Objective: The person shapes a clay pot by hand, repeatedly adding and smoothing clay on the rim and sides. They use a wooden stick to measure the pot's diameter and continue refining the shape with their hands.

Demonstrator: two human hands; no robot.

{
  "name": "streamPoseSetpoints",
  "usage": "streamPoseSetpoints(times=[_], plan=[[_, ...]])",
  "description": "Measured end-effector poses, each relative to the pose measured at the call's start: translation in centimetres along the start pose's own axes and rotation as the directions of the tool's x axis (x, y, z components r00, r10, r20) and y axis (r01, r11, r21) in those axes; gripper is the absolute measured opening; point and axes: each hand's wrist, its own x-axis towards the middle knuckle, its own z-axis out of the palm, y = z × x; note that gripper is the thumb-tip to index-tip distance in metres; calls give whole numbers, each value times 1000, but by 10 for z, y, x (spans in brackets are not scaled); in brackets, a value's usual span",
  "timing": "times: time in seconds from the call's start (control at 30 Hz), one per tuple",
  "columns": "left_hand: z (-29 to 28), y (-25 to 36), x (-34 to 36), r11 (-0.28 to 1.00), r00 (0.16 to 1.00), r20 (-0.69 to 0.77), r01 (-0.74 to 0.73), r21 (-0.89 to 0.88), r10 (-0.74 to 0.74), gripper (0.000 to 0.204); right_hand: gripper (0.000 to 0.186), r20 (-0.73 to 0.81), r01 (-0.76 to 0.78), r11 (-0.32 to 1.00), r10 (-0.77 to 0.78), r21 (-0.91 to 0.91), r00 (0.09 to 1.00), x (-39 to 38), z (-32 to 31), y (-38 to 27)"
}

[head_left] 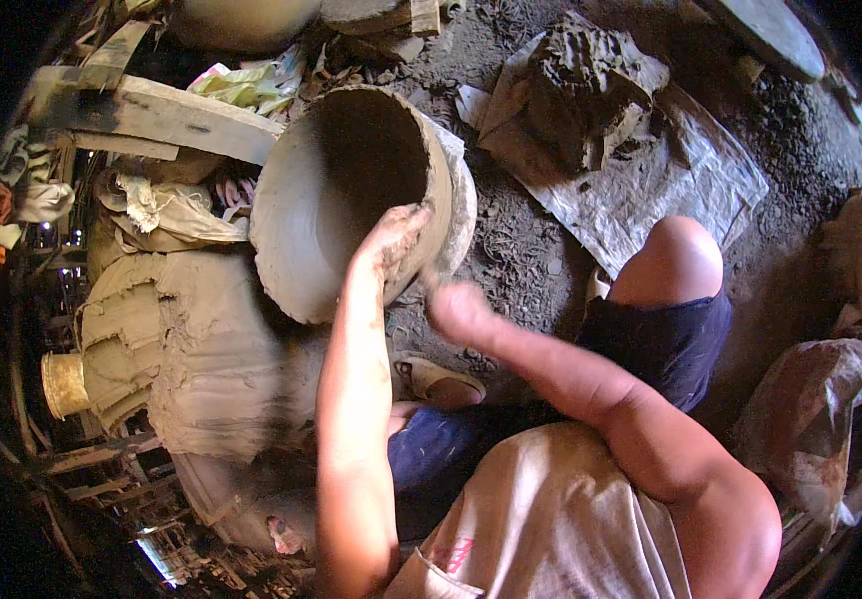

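Note:
A large round pot of wet grey clay stands tilted in front of me, its wide mouth facing up and toward me. My left hand reaches over its near right rim, fingers bent against the clay there; some fingertips are hard to see. Close outside the same wall is my right hand, closed like a fist and smeared by motion. Something small and dark juts from it toward the pot, too blurred to name. A pale, flat-edged support shows behind the pot's right side.
Left of the pot lies a big mass of smooth clay, with a yellowish container beside it. Wooden planks stand behind. A rough clay lump rests on a plastic sheet at far right. A plastic bag lies near right.

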Motion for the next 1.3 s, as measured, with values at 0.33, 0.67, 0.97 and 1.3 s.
streamPoseSetpoints(times=[0.33,0.67,0.97,1.3], plan=[[0,1,-34,985,987,-126,113,133,-97,52,15,-479,60,998,-38,30,877,45,-38,46],[4,5,-43,981,959,-241,174,89,-149,76,23,-431,-68,984,134,165,892,46,-43,45],[-18,-12,-18,989,994,-83,-76,-128,66,105,43,71,-207,885,195,417,978,-3,20,6],[-100,-24,-165,799,435,-842,-601,-7,319,78,57,-36,276,961,-276,-5,960,-18,47,7]])
